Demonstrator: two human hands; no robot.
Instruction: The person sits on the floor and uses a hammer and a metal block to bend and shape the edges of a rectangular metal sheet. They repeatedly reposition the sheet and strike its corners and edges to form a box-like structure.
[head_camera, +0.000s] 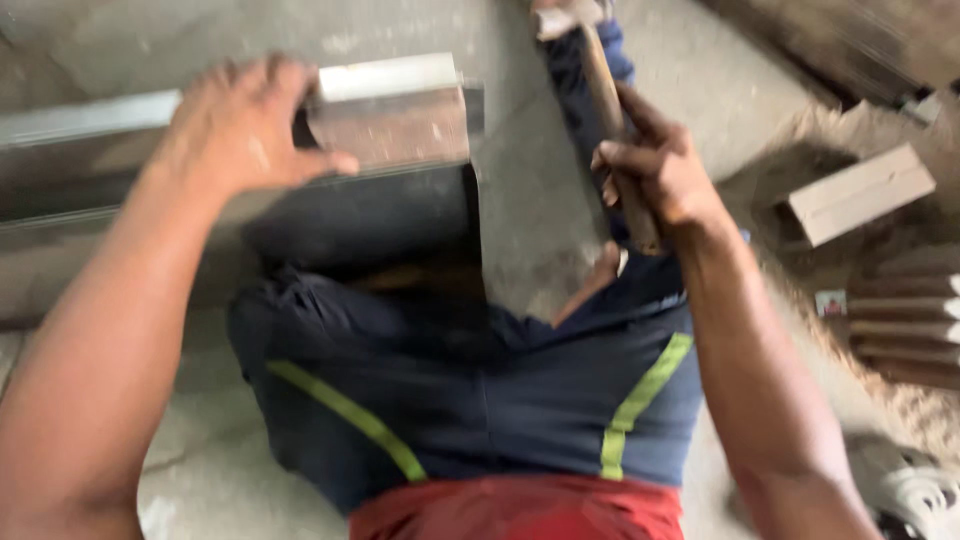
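Nearest me, at six o'clock, I see my dark shorts (480, 400) with yellow-green stripes, knees apart over the concrete floor (540, 190). At ten o'clock my left hand (245, 125) presses flat, fingers curled over a long metal bar (385, 110), likely to steady it; the bar runs nine to three, its cut end pointing right. At one o'clock my right hand (655, 170) is clenched around a wooden hammer handle (610, 110), its long axis rising toward twelve. Wooden blocks (860, 192) lie at three.
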